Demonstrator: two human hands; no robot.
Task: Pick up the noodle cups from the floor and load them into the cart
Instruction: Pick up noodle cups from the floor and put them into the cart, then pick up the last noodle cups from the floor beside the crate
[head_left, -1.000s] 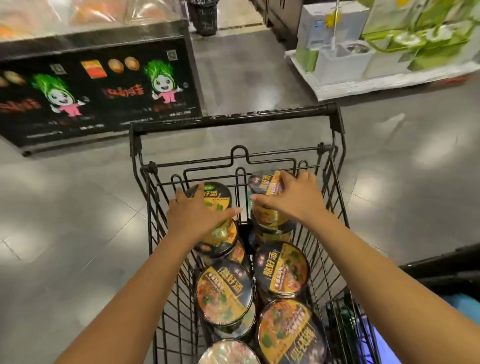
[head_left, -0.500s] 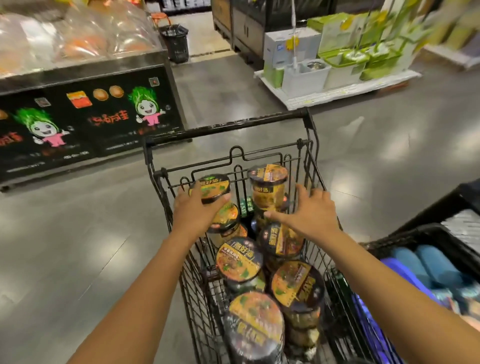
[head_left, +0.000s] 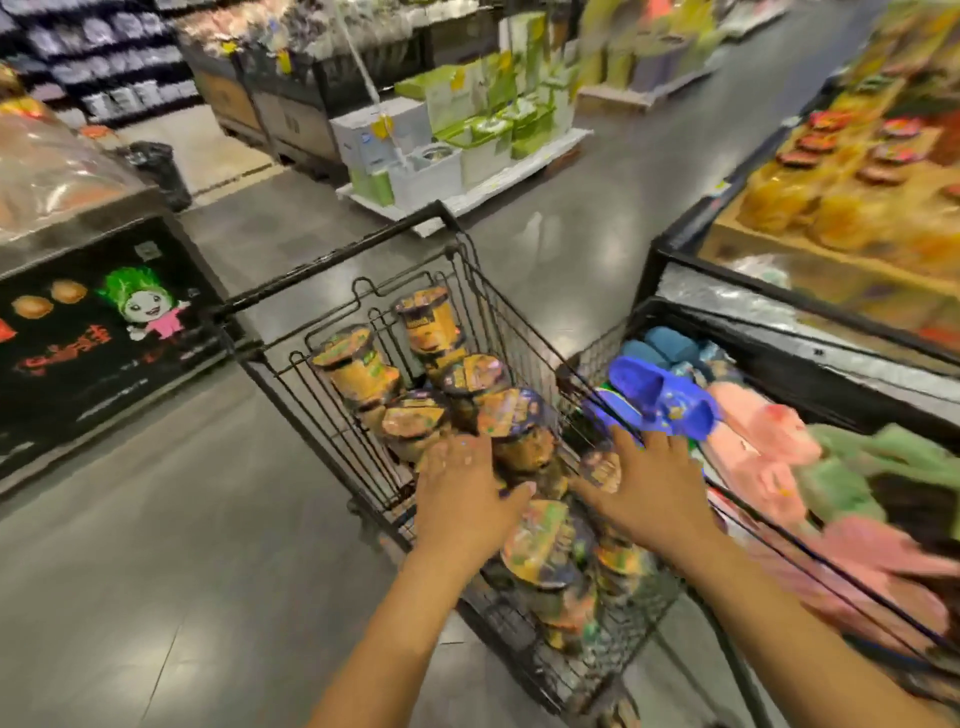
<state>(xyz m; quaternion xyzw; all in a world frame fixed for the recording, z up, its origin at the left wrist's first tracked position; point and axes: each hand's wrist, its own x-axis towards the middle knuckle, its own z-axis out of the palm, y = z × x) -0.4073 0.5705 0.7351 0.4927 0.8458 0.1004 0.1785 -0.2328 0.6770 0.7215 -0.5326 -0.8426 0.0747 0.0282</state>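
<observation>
A black wire cart (head_left: 332, 270) stands on the grey floor, filled with several orange and black noodle cups (head_left: 358, 364) stacked in rows. My left hand (head_left: 462, 499) hovers over the cups in the middle of the cart, fingers spread, holding nothing. My right hand (head_left: 644, 483) is open above the cart's right side, palm down, over a cup lid (head_left: 602, 467). The view is blurred by motion. No cups show on the floor.
A black display counter with a cartoon figure (head_left: 104, 332) stands to the left. A bin of blue and pink slippers (head_left: 670, 395) sits against the cart's right side. A pallet of green and white boxes (head_left: 457, 150) lies ahead, and a black trash bin (head_left: 156, 166) at far left.
Both hands let go of the far cups and drew back toward me over the nearer cups. The view swung up and right, bringing the slipper bin into sight.
</observation>
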